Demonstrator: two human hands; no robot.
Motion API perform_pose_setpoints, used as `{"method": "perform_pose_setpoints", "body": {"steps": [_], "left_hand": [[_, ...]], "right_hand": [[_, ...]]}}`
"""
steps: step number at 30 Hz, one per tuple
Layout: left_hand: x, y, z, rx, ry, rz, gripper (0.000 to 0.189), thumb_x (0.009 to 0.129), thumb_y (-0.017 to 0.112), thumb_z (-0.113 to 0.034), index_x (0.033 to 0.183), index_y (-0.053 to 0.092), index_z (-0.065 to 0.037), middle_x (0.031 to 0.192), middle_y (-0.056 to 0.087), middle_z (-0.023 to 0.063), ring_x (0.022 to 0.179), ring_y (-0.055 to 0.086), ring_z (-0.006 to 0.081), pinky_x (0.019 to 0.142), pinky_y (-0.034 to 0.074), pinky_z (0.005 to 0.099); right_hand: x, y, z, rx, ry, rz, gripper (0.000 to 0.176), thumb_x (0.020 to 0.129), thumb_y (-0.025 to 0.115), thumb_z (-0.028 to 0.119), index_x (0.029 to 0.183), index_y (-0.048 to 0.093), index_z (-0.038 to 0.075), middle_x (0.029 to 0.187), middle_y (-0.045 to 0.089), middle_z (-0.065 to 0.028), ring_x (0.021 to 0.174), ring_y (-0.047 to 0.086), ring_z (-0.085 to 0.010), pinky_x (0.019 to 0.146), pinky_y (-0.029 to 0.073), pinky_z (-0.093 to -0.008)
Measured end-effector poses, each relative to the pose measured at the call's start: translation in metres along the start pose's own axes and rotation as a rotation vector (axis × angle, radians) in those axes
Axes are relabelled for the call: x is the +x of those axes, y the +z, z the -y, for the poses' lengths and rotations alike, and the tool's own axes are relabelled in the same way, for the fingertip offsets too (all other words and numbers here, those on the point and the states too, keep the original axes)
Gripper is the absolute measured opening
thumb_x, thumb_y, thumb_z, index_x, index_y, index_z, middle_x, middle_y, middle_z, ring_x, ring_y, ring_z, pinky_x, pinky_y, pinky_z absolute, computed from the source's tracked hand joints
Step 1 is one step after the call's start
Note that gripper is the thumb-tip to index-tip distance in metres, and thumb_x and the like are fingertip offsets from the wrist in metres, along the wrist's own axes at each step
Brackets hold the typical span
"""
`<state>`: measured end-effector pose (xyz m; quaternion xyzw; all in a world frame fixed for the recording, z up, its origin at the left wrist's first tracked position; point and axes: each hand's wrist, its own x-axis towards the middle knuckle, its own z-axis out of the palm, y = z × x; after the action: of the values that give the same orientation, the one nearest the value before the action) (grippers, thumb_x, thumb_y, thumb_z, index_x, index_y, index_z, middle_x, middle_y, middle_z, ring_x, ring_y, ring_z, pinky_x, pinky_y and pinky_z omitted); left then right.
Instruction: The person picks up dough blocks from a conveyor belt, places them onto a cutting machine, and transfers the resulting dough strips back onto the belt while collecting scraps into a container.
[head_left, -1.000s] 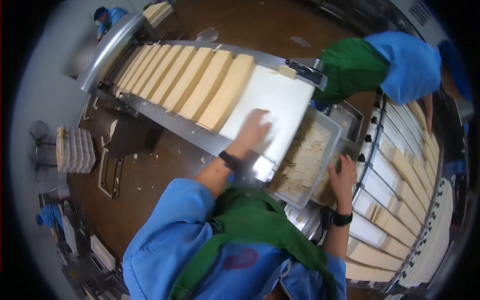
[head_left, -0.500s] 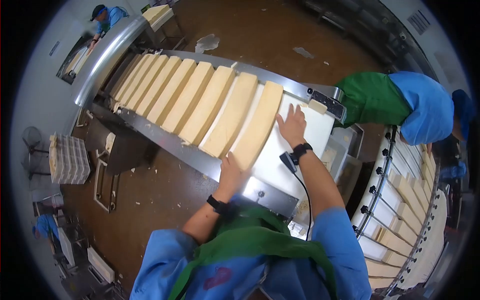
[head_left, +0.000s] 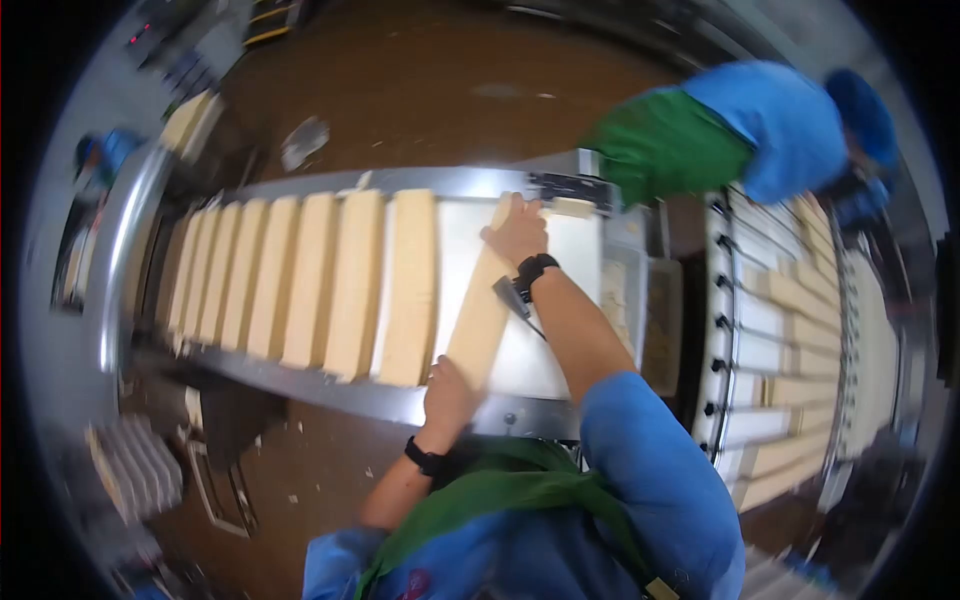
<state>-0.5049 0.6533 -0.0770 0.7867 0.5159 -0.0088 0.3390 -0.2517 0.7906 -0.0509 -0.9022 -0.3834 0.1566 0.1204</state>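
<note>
A long pale yellow dough slab lies slanted on the white conveyor belt, apart from the row. My right hand grips its far end, with the fingers over the top and side. At its near end, my left hand holds the slab, blurred by motion. To the left, several similar dough slabs lie side by side across the belt. A small dough piece sits by the dark block at the belt's far right corner.
A co-worker in a green apron leans near the belt's far right end. Bins with dough scraps stand beyond the belt end. Farther right, a second line with dark knobs carries dough strips. A curved metal cover spans the left end.
My right hand has gone from beside the slab onto its far end. The slab has shifted right and tilted away from the row. My view has turned.
</note>
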Motion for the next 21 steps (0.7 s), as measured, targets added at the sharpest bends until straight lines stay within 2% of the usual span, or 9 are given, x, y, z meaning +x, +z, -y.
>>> {"method": "perform_pose_setpoints", "body": {"steps": [3, 7, 9, 10, 12, 14, 17, 19, 21], "left_hand": [[0.016, 0.011, 0.003, 0.036, 0.267, -0.052, 0.074, 0.074, 0.075, -0.041, 0.116, 0.039, 0.009, 0.106, 0.052, 0.0303, 0.095, 0.057, 0.0463, 0.081, 0.049, 0.0505], [0.017, 0.006, -0.042, 0.024, 0.298, 0.212, 0.076, 0.072, 0.078, -0.042, 0.119, 0.037, 0.002, 0.114, 0.046, 0.0294, 0.093, 0.058, 0.0508, 0.079, 0.05, 0.053], [0.017, 0.013, -0.065, 0.04, 0.26, 0.215, 0.076, 0.072, 0.078, -0.038, 0.12, 0.036, 0.003, 0.117, 0.043, 0.0292, 0.094, 0.057, 0.0505, 0.08, 0.051, 0.0524], [0.017, 0.018, -0.074, 0.034, 0.165, 0.171, 0.075, 0.072, 0.077, -0.035, 0.122, 0.036, 0.003, 0.119, 0.041, 0.029, 0.096, 0.056, 0.0503, 0.081, 0.051, 0.0518], [0.012, 0.032, -0.084, -0.008, 0.277, 0.078, 0.073, 0.072, 0.077, -0.029, 0.123, 0.035, 0.003, 0.121, 0.038, 0.0285, 0.099, 0.054, 0.0493, 0.083, 0.05, 0.0507], [0.006, 0.042, -0.108, -0.118, 0.381, -0.034, 0.073, 0.069, 0.072, -0.012, 0.13, 0.034, 0.001, 0.124, 0.035, 0.0268, 0.109, 0.047, 0.0453, 0.093, 0.046, 0.0469], [-0.005, 0.061, -0.163, -0.197, 0.619, -0.068, 0.077, 0.067, 0.072, -0.009, 0.135, 0.037, -0.001, 0.127, 0.034, 0.0267, 0.116, 0.042, 0.0441, 0.1, 0.041, 0.0452], [-0.03, 0.062, -0.22, -0.217, 0.736, -0.005, 0.077, 0.067, 0.071, -0.008, 0.136, 0.039, -0.003, 0.13, 0.033, 0.0264, 0.12, 0.04, 0.0436, 0.102, 0.04, 0.0448], [-0.055, 0.073, -0.274, -0.237, 0.868, 0.098, 0.077, 0.067, 0.073, -0.009, 0.136, 0.041, -0.002, 0.131, 0.036, 0.0227, 0.125, 0.038, 0.0386, 0.104, 0.037, 0.0419]], "right_hand": [[-0.013, -0.038, -0.059, 0.034, 0.172, -0.011, 0.094, 0.069, 0.074, 0.046, 0.146, 0.03, 0.014, 0.148, 0.031, -0.0164, 0.118, 0.053, -0.0386, 0.091, 0.05, -0.0456], [-0.015, -0.019, -0.136, -0.085, 0.144, -0.27, 0.097, 0.066, 0.076, 0.045, 0.145, 0.03, 0.01, 0.156, 0.017, -0.0182, 0.118, 0.051, -0.0456, 0.09, 0.05, -0.0458], [-0.038, -0.049, -0.147, 0.197, 0.356, -0.167, 0.088, 0.07, 0.073, 0.038, 0.138, 0.031, -0.001, 0.148, 0.02, -0.0335, 0.132, 0.037, -0.0459, 0.102, 0.042, -0.0472], [-0.051, -0.056, -0.162, 0.317, 0.407, -0.209, 0.088, 0.07, 0.073, 0.037, 0.137, 0.03, 0.0, 0.148, 0.017, -0.0333, 0.129, 0.039, -0.0479, 0.101, 0.042, -0.0478], [-0.076, -0.074, -0.19, 0.578, 0.498, -0.288, 0.086, 0.068, 0.075, 0.033, 0.134, 0.03, 0.003, 0.149, 0.013, -0.0334, 0.12, 0.045, -0.053, 0.099, 0.044, -0.0504], [-0.103, -0.09, -0.229, 0.633, 0.527, -0.461, 0.082, 0.068, 0.075, 0.029, 0.131, 0.028, 0.004, 0.137, 0.028, -0.0296, 0.11, 0.052, -0.0507, 0.093, 0.046, -0.0535], [-0.158, -0.124, -0.31, 0.489, 0.515, -0.882, 0.074, 0.072, 0.072, 0.034, 0.128, 0.036, 0.003, 0.124, 0.042, -0.0278, 0.111, 0.051, -0.0479, 0.093, 0.045, -0.0532], [-0.201, -0.146, -0.38, 0.424, 0.539, -0.994, 0.07, 0.076, 0.069, 0.038, 0.127, 0.039, 0.002, 0.122, 0.045, -0.0286, 0.112, 0.05, -0.0477, 0.094, 0.044, -0.0534], [-0.256, -0.202, -0.41, 0.582, 0.834, -0.981, 0.07, 0.079, 0.067, 0.04, 0.129, 0.04, 0.001, 0.125, 0.044, -0.029, 0.114, 0.049, -0.0481, 0.096, 0.044, -0.0526]]}}
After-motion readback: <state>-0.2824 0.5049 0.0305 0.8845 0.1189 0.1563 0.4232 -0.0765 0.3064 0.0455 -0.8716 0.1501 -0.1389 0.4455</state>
